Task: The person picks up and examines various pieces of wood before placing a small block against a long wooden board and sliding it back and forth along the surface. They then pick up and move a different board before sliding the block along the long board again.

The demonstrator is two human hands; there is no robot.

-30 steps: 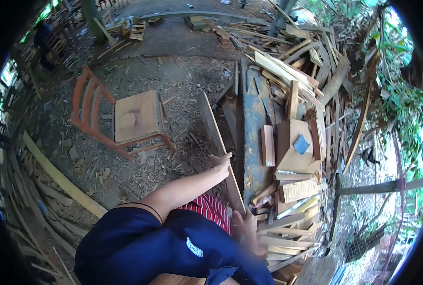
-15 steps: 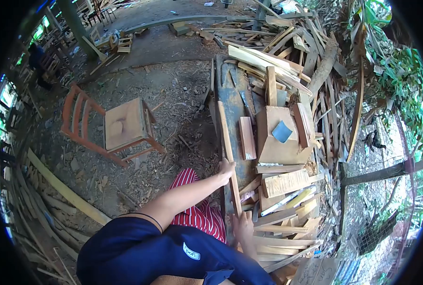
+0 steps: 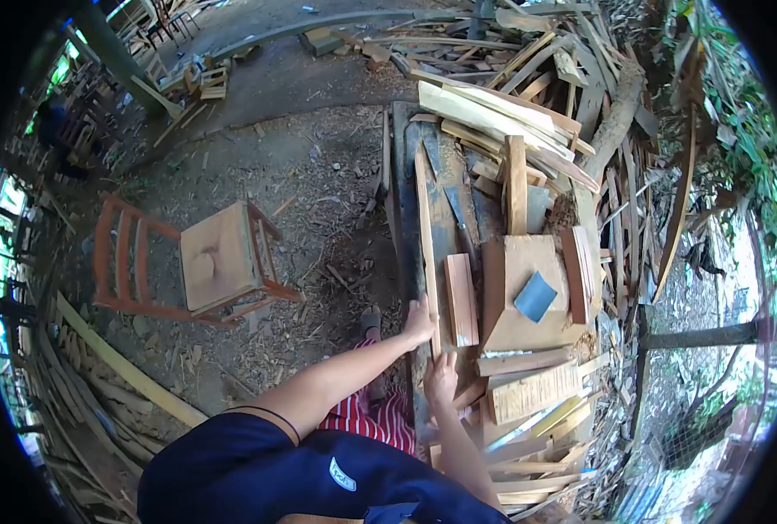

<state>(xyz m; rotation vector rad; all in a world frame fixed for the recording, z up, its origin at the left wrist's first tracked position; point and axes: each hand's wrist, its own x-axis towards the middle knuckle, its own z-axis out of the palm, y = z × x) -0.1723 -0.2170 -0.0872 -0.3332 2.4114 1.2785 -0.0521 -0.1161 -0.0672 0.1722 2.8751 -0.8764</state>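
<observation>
A long, narrow wooden strip [image 3: 428, 227] lies lengthwise over the near-left side of the workbench [image 3: 413, 131]. My left hand [image 3: 420, 321] is closed round the strip, beyond my right hand. At the strip's near end, my right hand [image 3: 441, 380] grips it with bent fingers. Just right of the strip lies a short reddish board [image 3: 462, 299]. A handsaw [image 3: 460, 214] rests farther up the bench. Right of the board, a blue sheet [image 3: 535, 297] sits on a brown block-like form [image 3: 511, 327].
Cut wood pieces [image 3: 535, 391] are piled on the bench's right side, with long pale planks [image 3: 493, 118] at its far end. A wooden chair [image 3: 218, 258] stands left on the littered ground. A thick branch [image 3: 620, 113] and scrap wood lie beyond the bench.
The strip has shifted away from me along the bench. My right hand has moved forward with it, closer to my left hand. The camera view has shifted slightly.
</observation>
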